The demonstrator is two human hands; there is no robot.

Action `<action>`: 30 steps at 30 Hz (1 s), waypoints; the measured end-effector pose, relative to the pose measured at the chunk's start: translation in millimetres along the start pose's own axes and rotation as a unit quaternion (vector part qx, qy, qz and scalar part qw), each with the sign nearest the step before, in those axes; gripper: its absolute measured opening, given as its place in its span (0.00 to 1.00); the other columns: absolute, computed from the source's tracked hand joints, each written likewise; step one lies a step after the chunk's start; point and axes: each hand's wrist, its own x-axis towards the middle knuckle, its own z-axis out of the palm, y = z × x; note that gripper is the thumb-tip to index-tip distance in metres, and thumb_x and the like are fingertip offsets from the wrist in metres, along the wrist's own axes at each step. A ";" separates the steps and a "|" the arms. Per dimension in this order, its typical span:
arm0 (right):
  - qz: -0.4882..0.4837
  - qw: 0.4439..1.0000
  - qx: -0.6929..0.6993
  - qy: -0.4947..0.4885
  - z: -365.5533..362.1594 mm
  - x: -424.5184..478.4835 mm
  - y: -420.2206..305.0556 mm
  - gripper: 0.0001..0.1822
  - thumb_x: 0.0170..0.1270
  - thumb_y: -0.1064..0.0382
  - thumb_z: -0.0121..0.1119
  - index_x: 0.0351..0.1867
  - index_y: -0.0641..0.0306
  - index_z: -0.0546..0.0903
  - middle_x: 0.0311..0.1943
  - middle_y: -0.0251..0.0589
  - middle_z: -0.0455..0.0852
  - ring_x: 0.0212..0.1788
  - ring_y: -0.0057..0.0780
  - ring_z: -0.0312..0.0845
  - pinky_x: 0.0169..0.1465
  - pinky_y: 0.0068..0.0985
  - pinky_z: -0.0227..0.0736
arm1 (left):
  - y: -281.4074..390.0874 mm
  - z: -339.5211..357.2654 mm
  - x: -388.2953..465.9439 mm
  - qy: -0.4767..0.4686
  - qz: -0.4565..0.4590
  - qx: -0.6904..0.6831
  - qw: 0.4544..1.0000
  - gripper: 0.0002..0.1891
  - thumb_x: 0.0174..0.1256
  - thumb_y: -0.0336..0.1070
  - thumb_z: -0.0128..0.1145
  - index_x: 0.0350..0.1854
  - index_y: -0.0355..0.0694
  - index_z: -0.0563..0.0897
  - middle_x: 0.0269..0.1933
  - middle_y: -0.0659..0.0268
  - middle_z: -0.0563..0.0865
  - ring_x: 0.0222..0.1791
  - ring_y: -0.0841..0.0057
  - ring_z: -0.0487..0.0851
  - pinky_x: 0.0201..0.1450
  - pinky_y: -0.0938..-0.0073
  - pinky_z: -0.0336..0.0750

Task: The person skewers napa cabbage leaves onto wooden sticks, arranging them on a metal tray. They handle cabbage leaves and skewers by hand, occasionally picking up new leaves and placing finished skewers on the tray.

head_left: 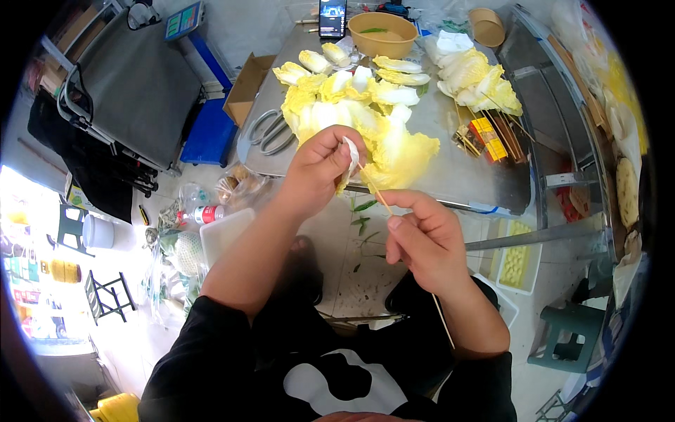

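Observation:
My left hand [326, 169] pinches a small napa cabbage leaf [352, 154], its white stem end towards me. Between thumb and fingers of my right hand [424, 240] is a thin wooden skewer [377, 191]. Its upper end meets the leaf; how deep it goes in is hidden. The skewer's other end [444, 323] shows below my right wrist. Just beyond my hands, loose yellow-white cabbage leaves [364, 113] lie heaped at the near edge of a metal table [448, 182].
Scissors [271, 132] lie left of the heap. More leaves [469, 79], carrying skewers, and skewer packs [488, 140] are at right. A brown bowl [382, 37] and a phone [332, 20] stand at the back. Left are a blue platform scale [210, 129] and floor bags [171, 264].

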 end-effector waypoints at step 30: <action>-0.011 0.998 -0.046 0.044 4.8 1.9 7.9 0.15 0.72 0.68 0.47 0.58 0.62 0.73 0.20 0.30 0.76 0.21 0.14 0.69 0.26 0.15 0.61 | 8.5 19.5 -4.6 0.021 0.158 0.419 0.894 0.10 0.71 0.29 0.53 0.49 0.41 0.84 0.31 0.66 0.78 0.35 0.74 0.76 0.41 0.77 0.71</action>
